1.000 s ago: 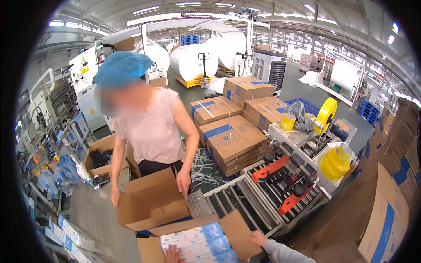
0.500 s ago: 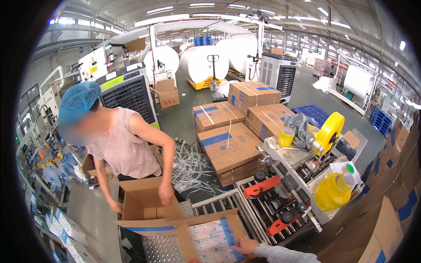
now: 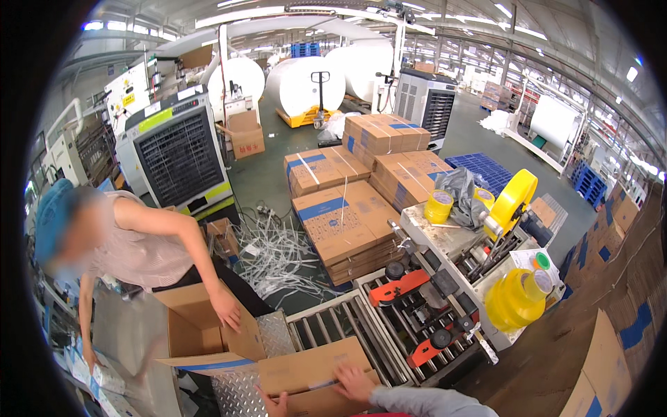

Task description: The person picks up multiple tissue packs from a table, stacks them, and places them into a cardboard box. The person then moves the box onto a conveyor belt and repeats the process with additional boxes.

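A brown cardboard box (image 3: 309, 372) with its top flaps folded down lies at the near end of the roller conveyor (image 3: 347, 326). My right hand (image 3: 353, 381), in a grey sleeve, rests flat on the box's right flap. My left hand (image 3: 275, 404) touches the box's front left edge and is cut off by the picture's lower edge. To the left, a co-worker in a blue hair cover bends low, with one hand (image 3: 226, 313) on the rim of an open empty carton (image 3: 201, 330).
A taping machine (image 3: 445, 285) with orange guides and yellow tape rolls (image 3: 517, 299) stands right of the rollers. Behind it are stacked strapped cartons (image 3: 344, 222), loose white straps (image 3: 278, 254) on the floor, a large fan unit (image 3: 177, 156) and big white paper rolls (image 3: 306, 83).
The box's flaps, open over blue-and-white packs before, are now folded shut under my hands. The co-worker has bent down and shifted left with the empty carton.
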Tool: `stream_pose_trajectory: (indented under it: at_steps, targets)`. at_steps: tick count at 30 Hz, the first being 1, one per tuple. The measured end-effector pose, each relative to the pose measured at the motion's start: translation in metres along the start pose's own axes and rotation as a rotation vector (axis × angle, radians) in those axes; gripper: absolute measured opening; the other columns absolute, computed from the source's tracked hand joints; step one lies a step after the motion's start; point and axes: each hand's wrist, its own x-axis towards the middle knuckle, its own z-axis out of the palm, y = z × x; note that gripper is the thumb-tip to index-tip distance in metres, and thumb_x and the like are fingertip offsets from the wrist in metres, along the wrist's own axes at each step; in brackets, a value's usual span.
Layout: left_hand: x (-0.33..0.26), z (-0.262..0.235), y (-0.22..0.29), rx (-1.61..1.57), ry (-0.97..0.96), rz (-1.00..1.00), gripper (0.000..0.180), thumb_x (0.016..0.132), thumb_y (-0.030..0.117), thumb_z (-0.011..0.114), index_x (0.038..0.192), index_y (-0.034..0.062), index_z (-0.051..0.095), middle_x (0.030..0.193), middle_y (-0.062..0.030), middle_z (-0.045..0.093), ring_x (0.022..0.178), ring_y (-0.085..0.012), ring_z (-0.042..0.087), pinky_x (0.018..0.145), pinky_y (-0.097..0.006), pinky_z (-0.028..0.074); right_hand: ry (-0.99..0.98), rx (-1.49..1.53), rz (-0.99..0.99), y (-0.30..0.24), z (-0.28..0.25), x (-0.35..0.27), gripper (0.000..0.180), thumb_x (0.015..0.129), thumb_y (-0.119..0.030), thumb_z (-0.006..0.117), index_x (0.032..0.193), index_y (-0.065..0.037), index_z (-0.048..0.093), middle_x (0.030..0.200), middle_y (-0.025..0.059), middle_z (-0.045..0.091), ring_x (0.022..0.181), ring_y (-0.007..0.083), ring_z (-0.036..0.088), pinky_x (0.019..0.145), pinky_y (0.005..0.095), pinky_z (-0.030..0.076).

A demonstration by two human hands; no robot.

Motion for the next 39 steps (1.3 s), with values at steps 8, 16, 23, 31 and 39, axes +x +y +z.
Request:
stream_pose_trajectory:
  at_steps: [8, 16, 23, 31, 39]
  targets:
    - [-0.006, 0.017, -0.005, -0.272, 0.066, -0.535, 0.054, 0.094, 0.036, 0.056, 0.132, 0.0009, 0.041, 0.117, -0.0123, 0.057, 0.100, -0.0208, 0.056, 0.086, -0.032, 0.046, -0.201, 0.120, -0.152, 0.062, -0.012, 0.043, 0.072, 0.087, -0.039, 0.055, 0.141, 0.001, 0.030, 0.147, 0.0179, 0.030, 0.138, 0.0329, 0.026, 0.115, 0.0438, 0.018]
    - [-0.008, 0.091, 0.040, -0.383, 0.095, -0.627, 0.059, 0.095, 0.036, 0.053, 0.139, 0.0024, 0.031, 0.130, -0.0122, 0.048, 0.115, -0.0208, 0.048, 0.095, -0.032, 0.042, -0.161, 0.037, -0.099, 0.117, -0.012, 0.051, 0.069, 0.088, -0.044, 0.052, 0.144, -0.008, 0.030, 0.150, 0.0120, 0.027, 0.140, 0.0292, 0.022, 0.115, 0.0484, 0.012]
    - [0.105, 0.198, 0.024, -0.091, -0.225, -0.243, 0.075, 0.092, 0.022, 0.060, 0.146, 0.0012, 0.011, 0.139, -0.0156, 0.038, 0.119, -0.0232, 0.045, 0.099, -0.032, 0.039, 0.099, -0.080, 0.423, 0.153, -0.040, 0.039, 0.077, 0.086, -0.045, 0.054, 0.138, 0.006, 0.032, 0.144, 0.0249, 0.032, 0.138, 0.0367, 0.023, 0.115, 0.0498, 0.011]
    - [0.141, 0.281, 0.006, 0.029, -0.331, -0.210, 0.088, 0.092, 0.020, 0.058, 0.146, -0.0006, -0.008, 0.149, -0.0208, 0.023, 0.134, -0.0280, 0.031, 0.109, -0.034, 0.027, 0.178, -0.028, 0.276, 0.226, -0.049, 0.032, 0.062, 0.084, -0.028, 0.060, 0.134, 0.003, 0.040, 0.140, 0.0188, 0.040, 0.135, 0.0321, 0.031, 0.114, 0.0473, 0.017]
    - [0.043, 0.255, 0.090, 0.090, -0.979, 0.003, 0.051, 0.090, 0.027, 0.059, 0.130, -0.0018, 0.046, 0.128, -0.0212, 0.050, 0.119, -0.0297, 0.050, 0.100, -0.036, 0.040, 0.423, 0.049, 0.313, 0.178, -0.056, -0.014, 0.046, 0.071, 0.004, 0.058, 0.115, -0.007, 0.059, 0.117, 0.0132, 0.059, 0.105, 0.0321, 0.057, 0.089, 0.0412, 0.048]
